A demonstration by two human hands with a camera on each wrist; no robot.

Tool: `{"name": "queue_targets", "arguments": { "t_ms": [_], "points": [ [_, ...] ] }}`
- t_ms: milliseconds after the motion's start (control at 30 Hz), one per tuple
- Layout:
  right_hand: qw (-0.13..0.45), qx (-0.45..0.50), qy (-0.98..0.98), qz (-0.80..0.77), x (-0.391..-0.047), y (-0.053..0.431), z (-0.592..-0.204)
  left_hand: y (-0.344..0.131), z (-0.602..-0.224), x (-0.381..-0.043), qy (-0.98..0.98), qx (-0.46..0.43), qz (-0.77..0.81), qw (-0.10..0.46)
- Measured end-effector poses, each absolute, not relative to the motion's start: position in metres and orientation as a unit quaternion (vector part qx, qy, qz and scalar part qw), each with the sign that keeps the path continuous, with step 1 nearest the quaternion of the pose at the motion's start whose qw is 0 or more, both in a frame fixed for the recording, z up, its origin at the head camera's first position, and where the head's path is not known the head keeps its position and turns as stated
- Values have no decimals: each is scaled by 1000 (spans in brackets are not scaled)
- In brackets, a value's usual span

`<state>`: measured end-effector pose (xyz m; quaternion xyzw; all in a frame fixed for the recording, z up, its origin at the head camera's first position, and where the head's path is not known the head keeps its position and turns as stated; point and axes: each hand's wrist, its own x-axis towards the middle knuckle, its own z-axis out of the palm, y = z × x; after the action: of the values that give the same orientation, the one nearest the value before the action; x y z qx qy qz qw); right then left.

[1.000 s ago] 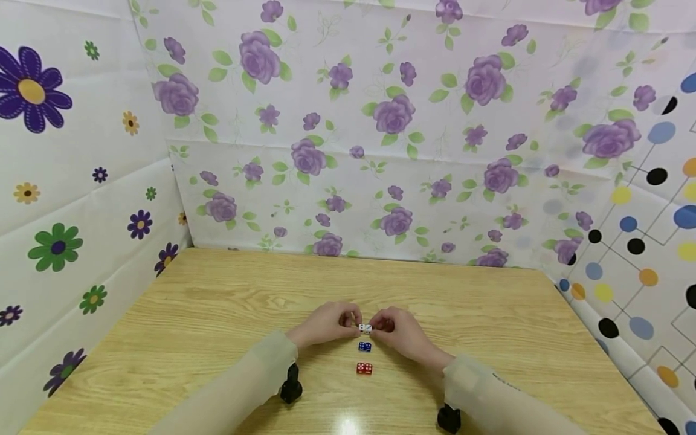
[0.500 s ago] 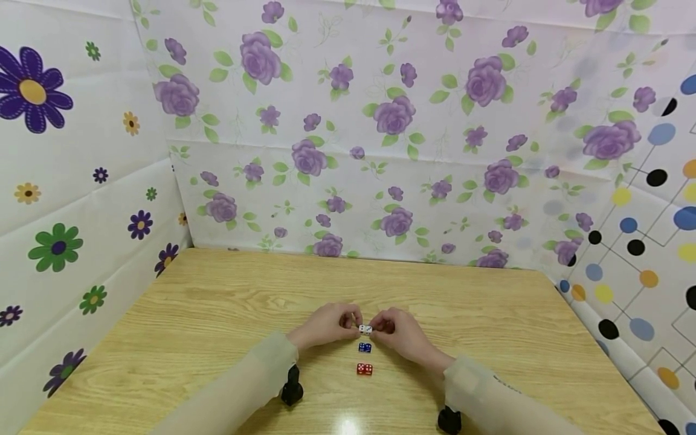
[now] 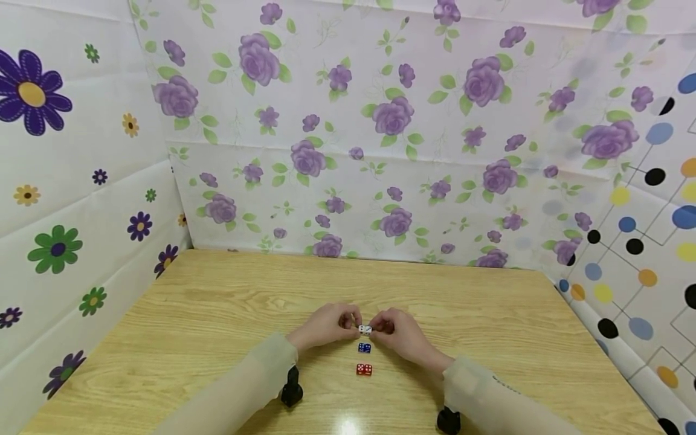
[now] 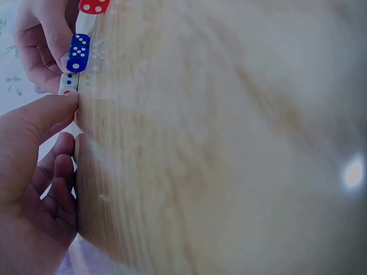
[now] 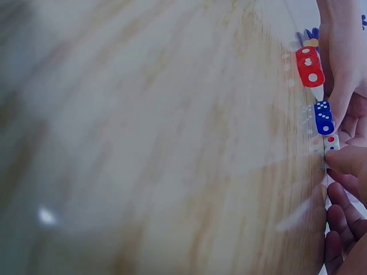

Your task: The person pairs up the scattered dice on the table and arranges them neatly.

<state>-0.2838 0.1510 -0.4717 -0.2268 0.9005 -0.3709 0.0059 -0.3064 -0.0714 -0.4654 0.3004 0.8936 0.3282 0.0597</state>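
Observation:
Two white dice (image 3: 365, 330) sit side by side on the wooden table, farthest from me in a column of paired dice. My left hand (image 3: 326, 325) pinches the left white die from its outer side, thumb and index finger against it. From the other side my right hand (image 3: 405, 336) pinches the right one. In the left wrist view the left thumb covers part of a white die (image 4: 69, 82). Nearer to me lie two blue dice (image 3: 364, 348), touching each other. Closest of all are two red dice (image 3: 364, 369), also set together.
Light wood-grain tabletop (image 3: 244, 290) spreads around the hands. A purple-rose sheet (image 3: 380, 151) hangs along the back edge, with patterned sheets at left and right. Black wrist cameras (image 3: 292, 394) hang under both sleeves.

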Motion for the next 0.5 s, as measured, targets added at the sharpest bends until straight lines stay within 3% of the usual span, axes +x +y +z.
{"name": "queue_targets", "arguments": {
  "t_ms": [500],
  "points": [
    [1,-226,903,-365,-284,151,-473,-72,-468,-307,890,304,335,58]
  ]
}}
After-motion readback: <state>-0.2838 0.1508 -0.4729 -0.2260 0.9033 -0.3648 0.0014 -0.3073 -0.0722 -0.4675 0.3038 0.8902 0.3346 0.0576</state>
